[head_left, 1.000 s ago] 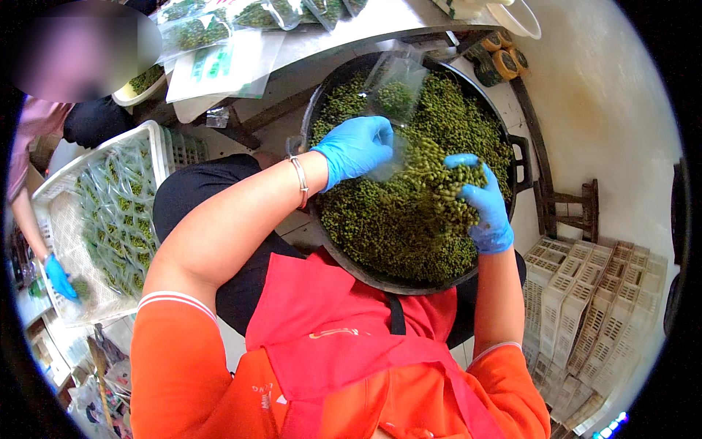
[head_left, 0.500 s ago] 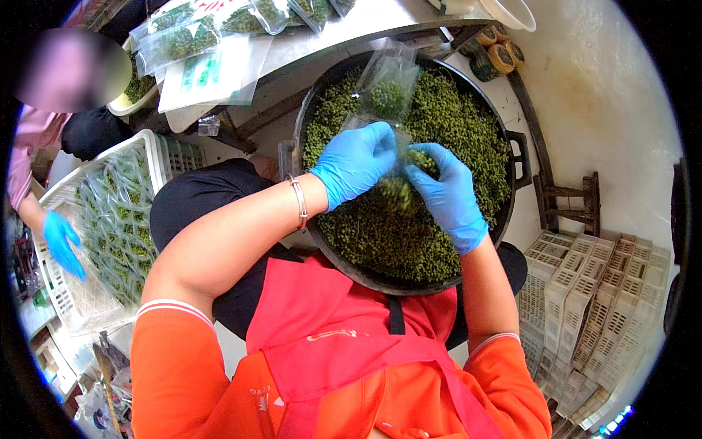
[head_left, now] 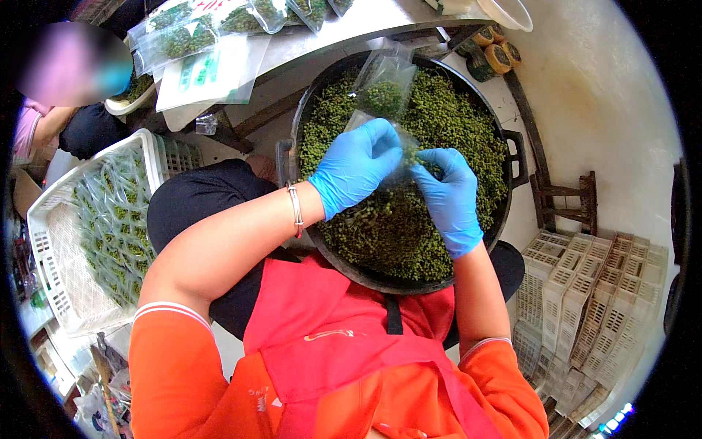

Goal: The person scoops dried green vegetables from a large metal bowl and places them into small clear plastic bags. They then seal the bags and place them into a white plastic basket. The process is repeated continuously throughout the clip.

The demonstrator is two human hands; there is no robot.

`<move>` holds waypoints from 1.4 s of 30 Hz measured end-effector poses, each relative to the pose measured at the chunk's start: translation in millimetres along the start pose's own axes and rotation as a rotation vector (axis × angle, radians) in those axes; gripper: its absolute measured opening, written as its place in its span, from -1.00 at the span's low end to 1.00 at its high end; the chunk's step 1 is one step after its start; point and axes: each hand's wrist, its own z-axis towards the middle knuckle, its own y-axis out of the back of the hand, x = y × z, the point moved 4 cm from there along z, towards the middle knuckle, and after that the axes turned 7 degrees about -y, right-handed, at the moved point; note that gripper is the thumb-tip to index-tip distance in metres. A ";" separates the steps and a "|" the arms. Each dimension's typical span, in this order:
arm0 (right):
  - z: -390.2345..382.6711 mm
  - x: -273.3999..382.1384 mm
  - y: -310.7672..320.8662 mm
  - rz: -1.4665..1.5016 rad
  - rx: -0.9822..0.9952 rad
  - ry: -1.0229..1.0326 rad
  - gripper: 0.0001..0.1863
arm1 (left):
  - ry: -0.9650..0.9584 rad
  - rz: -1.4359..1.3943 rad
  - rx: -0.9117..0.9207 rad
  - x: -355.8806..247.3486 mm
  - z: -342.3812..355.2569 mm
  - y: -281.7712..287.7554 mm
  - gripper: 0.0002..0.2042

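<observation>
My left hand, in a blue glove, pinches a small clear plastic bag above a heap of green peppercorns. Some green shows inside the bag. From the right, my gloved right hand meets the bag's edge with thumb and forefinger; its other fingers are curled in. The peppercorns fill a wide black pan with side handles, close in front of my lap. Beyond my left hand, another clear bag with peppercorns in it lies on the heap.
On the left, a white plastic basket holds rows of filled bags. A co-worker sits behind it. Filled bags lie on the table at the far side. White crates are stacked at right, near a small wooden stool.
The peppercorns in my right fingers have mostly gone from view, and its fingertips have closed in at the bag. The co-worker's gloved hand has left the basket and risen.
</observation>
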 end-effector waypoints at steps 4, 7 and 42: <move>-2.9 15.7 -6.2 -0.020 -0.068 -0.026 -0.46 | -0.032 0.065 0.032 -1.3 -3.3 -1.8 -0.88; -6.0 18.7 1.1 0.288 0.063 -0.200 -0.46 | -0.052 0.134 0.072 -5.9 -3.2 6.3 -0.86; -5.2 -7.6 -57.0 -0.508 0.504 -0.048 -0.26 | 0.080 0.440 0.195 6.5 13.5 33.2 -0.79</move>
